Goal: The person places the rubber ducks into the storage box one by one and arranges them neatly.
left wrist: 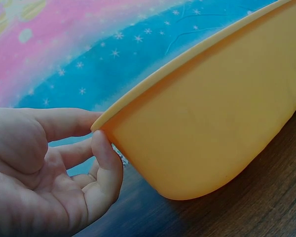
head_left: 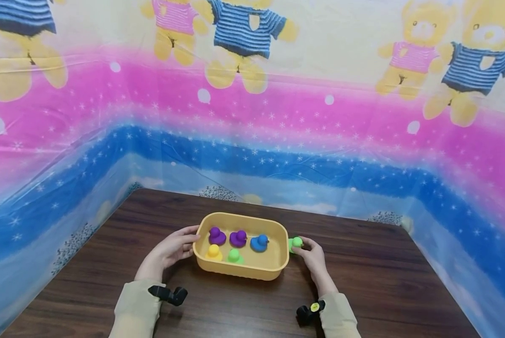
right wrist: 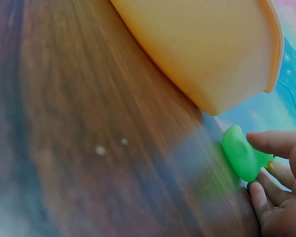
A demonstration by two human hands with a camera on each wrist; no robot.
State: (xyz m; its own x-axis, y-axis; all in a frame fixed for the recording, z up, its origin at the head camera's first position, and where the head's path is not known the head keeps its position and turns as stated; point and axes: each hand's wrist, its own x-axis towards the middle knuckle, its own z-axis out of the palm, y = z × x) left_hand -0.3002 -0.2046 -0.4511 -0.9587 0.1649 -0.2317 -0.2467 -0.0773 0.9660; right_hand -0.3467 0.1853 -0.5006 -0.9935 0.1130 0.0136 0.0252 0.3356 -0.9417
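A yellow plastic bin (head_left: 252,272) stands on the table with several toy ducks inside. Two purple ducks, one of them the left purple duck (head_left: 216,236), and a blue duck (head_left: 259,243) are along its far side. Nearer the front wall are a yellow duck (head_left: 213,252) and a green duck (head_left: 234,256). My left hand (head_left: 173,248) holds the bin's left end, fingertips pinching the rim (left wrist: 153,81). Just outside the right end, my right hand (head_left: 313,256) pinches another green duck (right wrist: 241,154) between thumb and fingers, low over the tabletop.
The dark wood table (head_left: 387,281) reaches back to a printed cloth backdrop (head_left: 252,155) with bears and snowflakes. Black wrist cameras sit on both sleeves, the left camera (head_left: 169,295) and the right camera (head_left: 309,313).
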